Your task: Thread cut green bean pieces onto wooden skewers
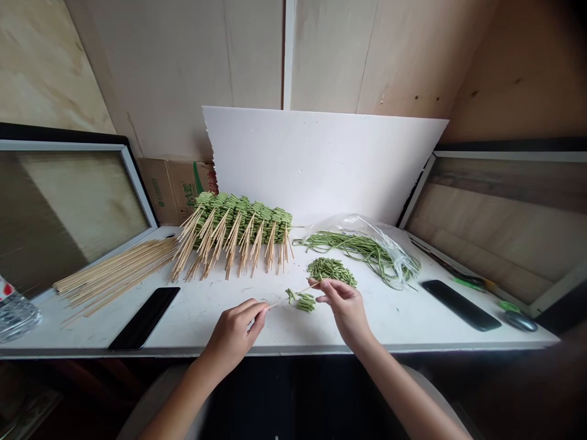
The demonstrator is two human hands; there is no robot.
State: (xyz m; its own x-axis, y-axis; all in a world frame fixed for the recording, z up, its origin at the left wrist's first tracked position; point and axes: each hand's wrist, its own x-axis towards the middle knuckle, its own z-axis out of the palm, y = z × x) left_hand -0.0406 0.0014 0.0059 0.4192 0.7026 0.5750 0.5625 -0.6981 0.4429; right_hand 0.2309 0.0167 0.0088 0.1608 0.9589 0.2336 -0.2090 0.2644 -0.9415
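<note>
A thin wooden skewer [302, 290] runs between my two hands, slanting up to the right. My left hand [238, 327] pinches its left end between thumb and fingers. Around its right end the thumb and forefinger of my right hand [345, 305] are closed. On the skewer, near its middle, sits a short green bean piece [290, 296]. A small row of cut bean pieces [306, 302] is just below it; whether these touch the skewer I cannot tell. Behind my right hand lies a heap of cut green beans [331, 269] on the white table [202, 327].
Stacked bean skewers [247, 223] stand at the back left, beside loose bare skewers [119, 272]. Long beans [367, 247] lie in a clear plastic bag [401, 260]. A black phone [145, 318], a dark flat device [461, 304], a mouse [520, 321] and a plastic bottle [18, 315] are around.
</note>
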